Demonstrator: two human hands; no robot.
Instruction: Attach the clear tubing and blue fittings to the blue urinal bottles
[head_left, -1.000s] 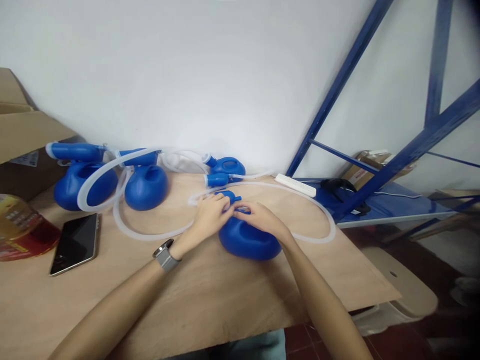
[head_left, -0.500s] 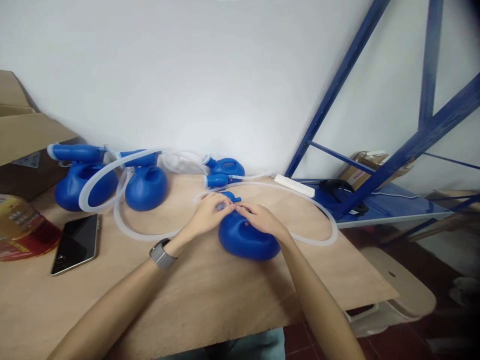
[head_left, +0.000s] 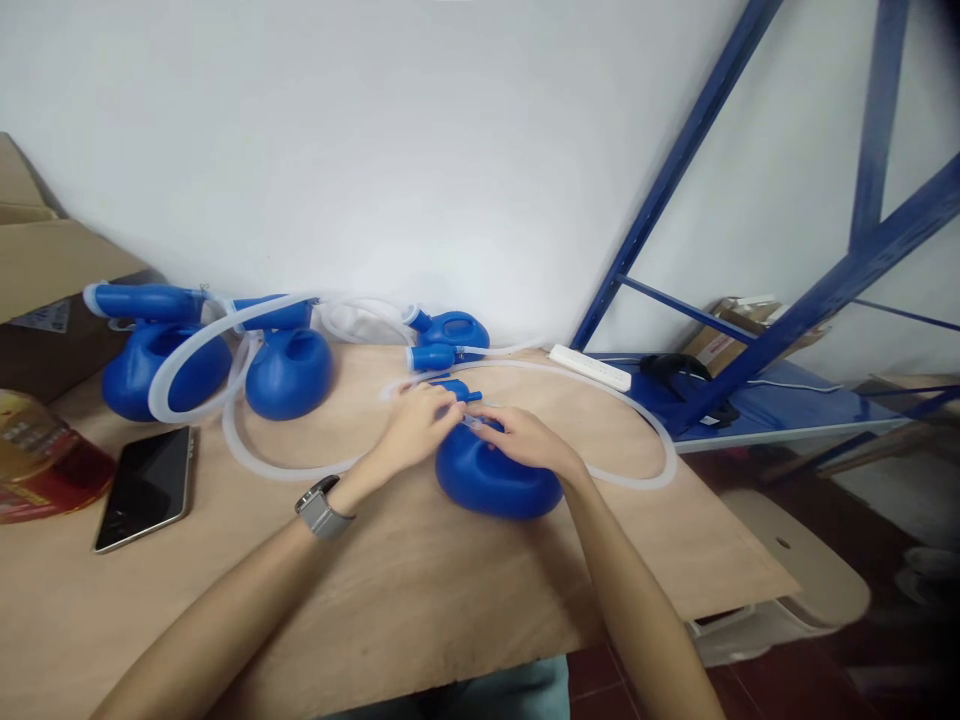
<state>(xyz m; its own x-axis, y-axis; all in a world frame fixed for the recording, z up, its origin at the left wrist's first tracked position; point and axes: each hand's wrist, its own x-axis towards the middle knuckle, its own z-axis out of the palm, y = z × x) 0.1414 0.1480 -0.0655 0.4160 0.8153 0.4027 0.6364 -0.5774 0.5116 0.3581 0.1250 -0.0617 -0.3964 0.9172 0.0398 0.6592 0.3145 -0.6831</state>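
A blue plastic bulb-shaped container (head_left: 495, 482) lies on the wooden table (head_left: 420, 590) in front of me. My left hand (head_left: 416, 425), a watch on its wrist, is closed round the container's blue nozzle (head_left: 457, 388). Facing it, my right hand (head_left: 525, 438) rests on the container's top and pinches the end of a clear silicone tube (head_left: 645, 425) right at the nozzle. The tube loops out to the right and back across the table. The fingertips hide the joint between tube and nozzle.
Three more blue containers (head_left: 289, 372) with attached tubes lie along the wall at the back. A phone (head_left: 142, 488) and a red-and-yellow packet (head_left: 37, 455) lie at left, by a cardboard box (head_left: 52, 265). A white power strip (head_left: 589, 367) and blue shelving (head_left: 750, 410) stand at right.
Both hands stay at the nozzle with only small finger shifts. The right hand has edged slightly toward the nozzle tip; the container has not moved.
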